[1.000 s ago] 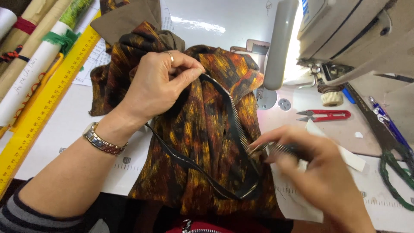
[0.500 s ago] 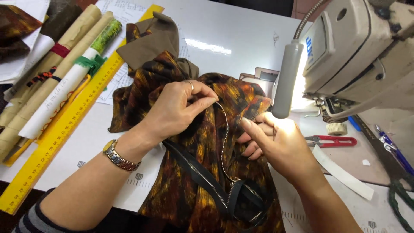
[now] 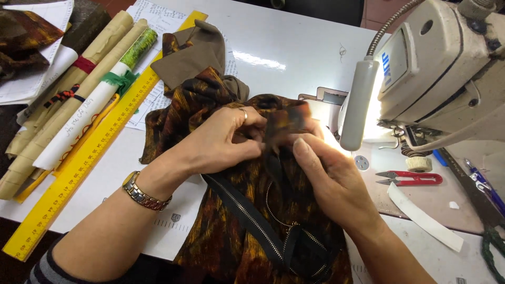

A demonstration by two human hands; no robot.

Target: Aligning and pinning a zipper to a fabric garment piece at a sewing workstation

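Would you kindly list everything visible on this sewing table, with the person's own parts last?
Patterned fabric: one, brown-orange, centre.
Zipper: one, black, on the fabric.
Ruler: one, yellow, left.
Paper rolls: several, tan and white, far left.
Sewing machine: one, cream, upper right.
Lamp: one, grey, beside the machine.
Thread snips: one, red, right.
White strip: one, right.
Left hand: pinching the fabric, wearing a ring and wristwatch.
Right hand: pinching the fabric.

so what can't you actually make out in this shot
Head view:
- Top end of the black zipper: hidden under both hands.
- Left hand and right hand fingertips: buried in the patterned fabric.
- Sewing machine needle: washed out by lamp glare.
- Green-handled scissors: cut off at the right edge.
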